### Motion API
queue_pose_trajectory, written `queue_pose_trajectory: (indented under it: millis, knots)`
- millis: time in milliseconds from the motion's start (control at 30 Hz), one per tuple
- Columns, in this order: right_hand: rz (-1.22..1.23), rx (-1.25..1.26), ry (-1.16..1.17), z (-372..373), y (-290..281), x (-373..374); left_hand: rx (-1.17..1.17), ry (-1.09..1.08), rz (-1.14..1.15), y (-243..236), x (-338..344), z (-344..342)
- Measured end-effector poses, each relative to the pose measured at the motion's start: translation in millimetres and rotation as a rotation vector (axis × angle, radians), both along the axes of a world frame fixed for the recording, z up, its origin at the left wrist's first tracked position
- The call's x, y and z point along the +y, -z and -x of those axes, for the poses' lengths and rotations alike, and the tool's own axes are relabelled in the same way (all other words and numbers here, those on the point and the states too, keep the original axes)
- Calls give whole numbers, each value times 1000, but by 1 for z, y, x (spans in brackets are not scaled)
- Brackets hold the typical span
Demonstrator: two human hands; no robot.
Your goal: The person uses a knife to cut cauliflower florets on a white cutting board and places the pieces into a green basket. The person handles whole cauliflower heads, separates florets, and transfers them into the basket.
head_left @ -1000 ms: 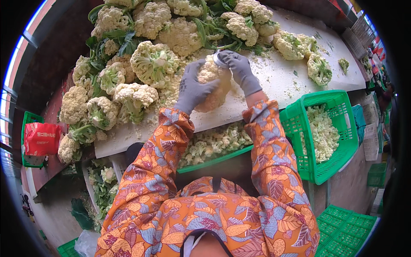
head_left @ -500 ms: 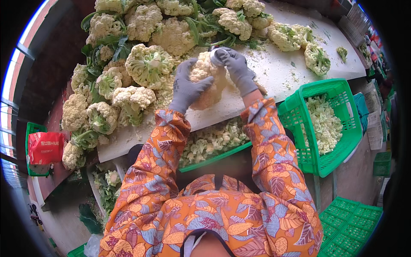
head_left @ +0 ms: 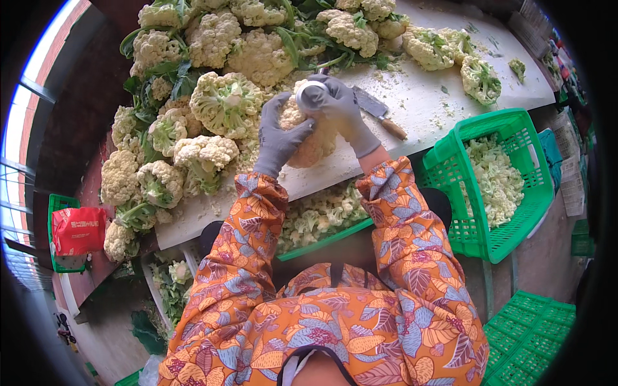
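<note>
My left hand (head_left: 282, 135) in a grey glove is wrapped round the lower left side of a cream cauliflower head (head_left: 304, 149). My gloved right hand (head_left: 338, 112) grips a silver ringed metal tool (head_left: 310, 91) against the top of that head, partly hiding it. Just right of my hands, a knife with a wooden handle (head_left: 391, 128) lies on the white work surface (head_left: 438, 119), among scattered crumbs. A large heap of cauliflower heads and leaves (head_left: 222, 106) lies left of and beyond my hands.
A green basket of cauliflower pieces (head_left: 492, 248) stands at the right. Another green container (head_left: 322, 243) holds florets below the surface's near edge. A red bag (head_left: 76, 230) rests on a green crate at the left. Green slatted crates (head_left: 528, 334) sit at the lower right.
My right hand and the metal tool have moved left and slightly down across the cauliflower, showing more of the knife behind. My left hand still grips the head. The view has shifted slightly.
</note>
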State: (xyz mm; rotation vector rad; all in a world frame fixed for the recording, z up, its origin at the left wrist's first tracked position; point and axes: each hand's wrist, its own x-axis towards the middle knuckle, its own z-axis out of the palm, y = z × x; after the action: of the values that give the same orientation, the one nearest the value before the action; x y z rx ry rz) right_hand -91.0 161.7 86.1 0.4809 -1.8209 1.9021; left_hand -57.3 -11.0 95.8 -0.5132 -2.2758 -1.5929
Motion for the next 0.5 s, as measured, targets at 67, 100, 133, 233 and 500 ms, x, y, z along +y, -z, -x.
queue_pose_trajectory:
  millis: [67, 100, 133, 233, 500]
  knots:
    - [439, -381, 231, 22, 52, 48, 12, 11, -48, 7, 6, -7]
    - [646, -529, 358, 27, 51, 56, -10, -6, -65, 10, 1, -6]
    - [757, -644, 535, 33, 51, 59, -5, 9, -88, 13, -6, -6]
    - [292, -103, 114, -6, 48, -14, 54, 9, -67, 21, -25, -12]
    - [160, -119, 14, -29, 24, -19, 39, 23, -139, 22, -24, -21]
